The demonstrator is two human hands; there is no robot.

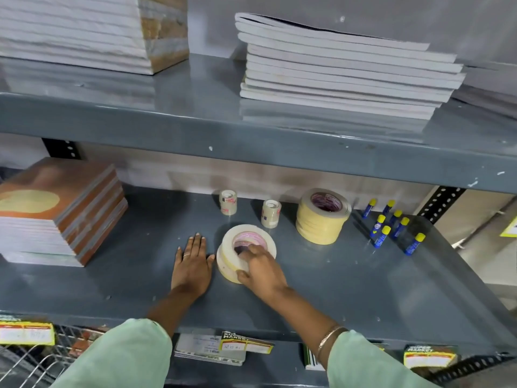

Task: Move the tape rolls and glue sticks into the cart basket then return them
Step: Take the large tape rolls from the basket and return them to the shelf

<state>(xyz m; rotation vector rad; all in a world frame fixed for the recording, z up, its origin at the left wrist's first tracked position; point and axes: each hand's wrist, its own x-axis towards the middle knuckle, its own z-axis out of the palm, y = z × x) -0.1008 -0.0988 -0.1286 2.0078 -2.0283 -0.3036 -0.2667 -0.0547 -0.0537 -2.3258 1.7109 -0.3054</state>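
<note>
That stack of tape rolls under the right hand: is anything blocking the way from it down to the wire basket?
Nothing visible does. The right hand grips the tape stack near the shelf's front, the left hand lies flat beside it, and the basket sits below left, only partly in view.

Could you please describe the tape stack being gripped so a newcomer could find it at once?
On the lower grey metal shelf, look near the front middle, between the two hands. The short stack of cream masking tape rolls sits there under the right hand. Unlike the taller yellow tape stack behind, it has fingers in its core.
</note>
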